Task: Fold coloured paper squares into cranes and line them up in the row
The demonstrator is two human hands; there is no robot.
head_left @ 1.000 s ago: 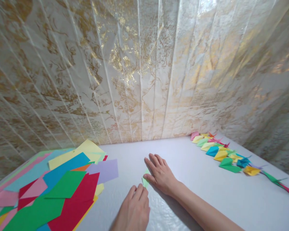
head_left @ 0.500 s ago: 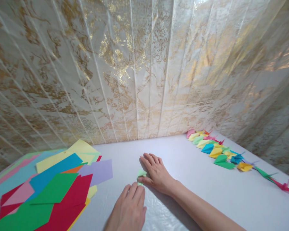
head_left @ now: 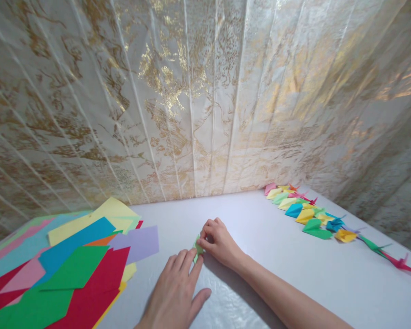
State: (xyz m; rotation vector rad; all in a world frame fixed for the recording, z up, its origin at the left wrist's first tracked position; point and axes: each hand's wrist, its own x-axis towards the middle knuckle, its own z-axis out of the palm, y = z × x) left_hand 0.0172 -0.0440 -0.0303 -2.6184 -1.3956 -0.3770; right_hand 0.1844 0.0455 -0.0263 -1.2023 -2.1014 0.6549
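Note:
A small folded piece of light green paper (head_left: 197, 250) lies on the white table, partly hidden by my fingers. My left hand (head_left: 180, 285) rests flat with its fingers stretched out and the thumb apart, the fingertips touching the lower left part of the paper. From the right, my right hand (head_left: 218, 241) has thumb and index finger pinched at the paper's right edge, the other fingers curled.
Loose sheets of coloured paper overlap in a pile on the left, a green sheet (head_left: 78, 269) and a lilac sheet (head_left: 144, 243) among them. Folded paper shapes, such as a green one (head_left: 317, 229), line the table's right side. A gold-patterned curtain (head_left: 192, 114) hangs behind.
My right hand has gone from lying spread beside the paper to pinching its edge. My left fingers have opened out from a curled grip, the thumb moving away.

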